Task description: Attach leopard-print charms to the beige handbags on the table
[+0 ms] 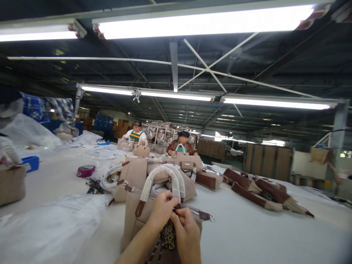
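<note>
Head view: hands (176, 214) pinching handbag (137, 220) strap.

No lettering, label, brand or number can be read anywhere.

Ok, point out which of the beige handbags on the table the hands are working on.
The upright beige handbag nearest the camera: both the left hand and right hand pinch at its top, below its wrapped handle. The other bags lie untouched behind.

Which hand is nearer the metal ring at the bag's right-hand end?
Right. The right hand pinches at the bag's top just beside the metal ring; the left hand grips by the wrapped handle, farther left of the ring.
</note>
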Demonstrator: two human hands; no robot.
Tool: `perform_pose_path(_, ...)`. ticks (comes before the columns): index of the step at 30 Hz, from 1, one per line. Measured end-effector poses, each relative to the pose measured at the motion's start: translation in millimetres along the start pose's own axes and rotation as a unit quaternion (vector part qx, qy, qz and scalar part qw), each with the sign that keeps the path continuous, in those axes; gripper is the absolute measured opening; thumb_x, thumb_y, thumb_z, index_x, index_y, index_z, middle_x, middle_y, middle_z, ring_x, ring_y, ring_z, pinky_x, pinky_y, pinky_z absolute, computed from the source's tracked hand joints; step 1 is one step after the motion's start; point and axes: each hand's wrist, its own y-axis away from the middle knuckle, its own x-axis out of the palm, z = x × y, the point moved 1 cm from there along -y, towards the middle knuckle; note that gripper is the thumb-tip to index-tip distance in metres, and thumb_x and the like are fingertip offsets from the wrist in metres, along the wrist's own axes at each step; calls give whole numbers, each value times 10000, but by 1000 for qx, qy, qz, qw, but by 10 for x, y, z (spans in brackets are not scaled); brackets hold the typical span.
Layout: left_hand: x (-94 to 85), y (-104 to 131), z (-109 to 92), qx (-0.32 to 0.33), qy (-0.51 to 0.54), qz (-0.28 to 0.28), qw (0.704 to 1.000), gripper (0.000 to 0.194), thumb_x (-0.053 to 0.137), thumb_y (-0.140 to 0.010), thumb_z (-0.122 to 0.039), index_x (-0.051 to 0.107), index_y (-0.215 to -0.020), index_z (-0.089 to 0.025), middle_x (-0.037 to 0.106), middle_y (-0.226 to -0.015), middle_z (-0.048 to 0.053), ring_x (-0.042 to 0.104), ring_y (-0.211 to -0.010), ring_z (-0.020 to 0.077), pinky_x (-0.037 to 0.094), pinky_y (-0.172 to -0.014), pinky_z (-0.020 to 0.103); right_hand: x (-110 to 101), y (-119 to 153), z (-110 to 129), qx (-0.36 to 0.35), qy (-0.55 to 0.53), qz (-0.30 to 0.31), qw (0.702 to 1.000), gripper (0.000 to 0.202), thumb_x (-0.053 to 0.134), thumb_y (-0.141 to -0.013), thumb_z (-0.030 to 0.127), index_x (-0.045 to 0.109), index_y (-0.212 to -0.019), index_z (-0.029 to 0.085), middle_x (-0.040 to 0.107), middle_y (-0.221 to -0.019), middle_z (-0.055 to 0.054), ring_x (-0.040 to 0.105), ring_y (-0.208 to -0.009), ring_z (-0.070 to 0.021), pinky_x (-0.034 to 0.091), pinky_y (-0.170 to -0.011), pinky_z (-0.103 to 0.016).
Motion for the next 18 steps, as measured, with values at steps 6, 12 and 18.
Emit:
perform_pose_path(6, 64, 32, 34, 15, -19, -31, 999, 166, 533, -716, -269, 490, -567, -209, 528, -553, -32, 506, -590, 155, 346, -579, 257, -97, 11, -60, -21, 25, -47, 998, 333, 563, -873, 558, 582, -831, 229, 708, -677, -38, 672, -640, -239, 496, -606, -317)
perform_pose_path(12, 140, 0, 103, 23, -43, -65, 997, 169, 517, -692, -219, 440, -543, -216, 447, -506, -62, 426, -541, 132, 283, -552, 257, -171, 8, -49, 6, 26, -69, 997, 338, 619, -797, 559, 600, -820, 222, 742, -749, -64, 692, -696, -249, 515, -644, -314)
perform_pose_path(18, 140, -31, 130, 15, -7, -35, 999, 113, 514, -662, -198, 457, -566, -213, 426, -525, -70, 428, -548, 122, 303, -543, 237, -285, -155, -19, 20, 5, -7, 1000, 239, 598, -784, 426, 559, -666, 222, 607, -497, 31, 557, -448, -168, 378, -425, -248)
